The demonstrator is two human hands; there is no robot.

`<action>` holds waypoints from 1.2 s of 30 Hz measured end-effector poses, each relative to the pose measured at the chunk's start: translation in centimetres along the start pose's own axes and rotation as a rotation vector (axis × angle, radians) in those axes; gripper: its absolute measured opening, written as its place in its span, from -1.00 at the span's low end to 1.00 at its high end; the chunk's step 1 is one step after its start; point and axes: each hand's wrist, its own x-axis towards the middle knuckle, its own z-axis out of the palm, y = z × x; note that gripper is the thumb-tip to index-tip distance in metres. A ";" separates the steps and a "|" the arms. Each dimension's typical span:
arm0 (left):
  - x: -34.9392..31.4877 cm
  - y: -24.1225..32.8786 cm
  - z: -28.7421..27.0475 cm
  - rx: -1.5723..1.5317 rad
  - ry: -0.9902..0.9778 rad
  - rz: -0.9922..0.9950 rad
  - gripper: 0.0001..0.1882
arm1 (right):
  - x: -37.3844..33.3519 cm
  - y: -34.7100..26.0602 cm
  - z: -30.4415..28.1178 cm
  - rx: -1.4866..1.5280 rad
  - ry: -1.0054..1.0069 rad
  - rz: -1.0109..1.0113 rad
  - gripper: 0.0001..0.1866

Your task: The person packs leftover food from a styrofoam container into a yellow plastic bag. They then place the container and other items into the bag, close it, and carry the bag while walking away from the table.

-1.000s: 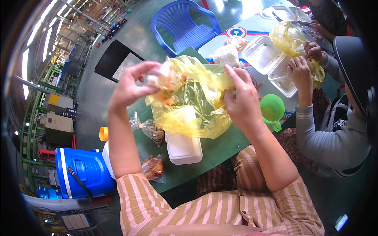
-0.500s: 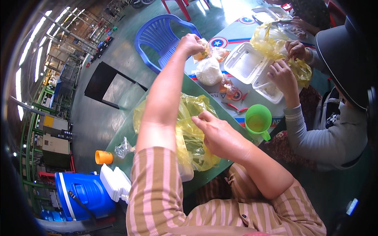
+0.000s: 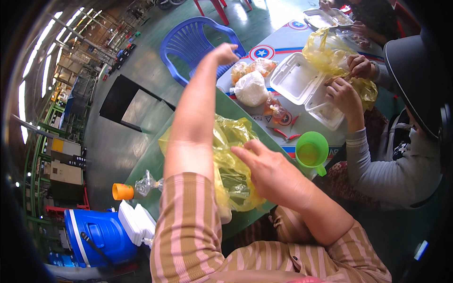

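My left hand (image 3: 226,54) reaches out past the far table edge, in front of the blue chair, with nothing visible in it; its fingers are partly seen and look loosely apart. Just right of it, a small clear bag of orange food (image 3: 239,71) rests on the table beside a second such bag (image 3: 263,66) and a knotted white bag (image 3: 251,88). My right hand (image 3: 271,172) is closed, its fingertips pinching the edge of a crumpled yellow plastic bag (image 3: 233,132). That bag lies spread on the green table (image 3: 271,137), partly hidden under my left forearm.
To the right sit a green mug (image 3: 311,150), red chillies (image 3: 282,133) and an open white foam box (image 3: 296,80). A co-worker's hands (image 3: 342,94) are over that box. On the left are an orange cup (image 3: 123,191), foam boxes (image 3: 136,221) and a blue cooler (image 3: 101,238).
My left hand has let go of the small food bag, which now rests on the table, and has drawn slightly away. My right hand has shifted slightly down and right.
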 end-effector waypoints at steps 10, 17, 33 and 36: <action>-27.2 11.6 -8.0 -0.307 -0.760 0.328 -0.82 | 0.8 -0.3 -0.1 0.041 0.377 0.029 -0.74; -27.8 1.2 -0.2 0.131 0.108 -0.210 -0.69 | 1.3 -0.7 0.7 -0.155 0.598 -0.006 -0.64; -22.7 -4.7 7.1 0.807 0.202 0.087 -0.85 | 0.7 -2.8 2.4 -0.176 0.380 0.004 -0.32; -25.5 -2.3 4.6 0.546 0.375 0.101 -0.83 | 1.1 -2.3 2.9 -0.149 0.318 0.003 -0.43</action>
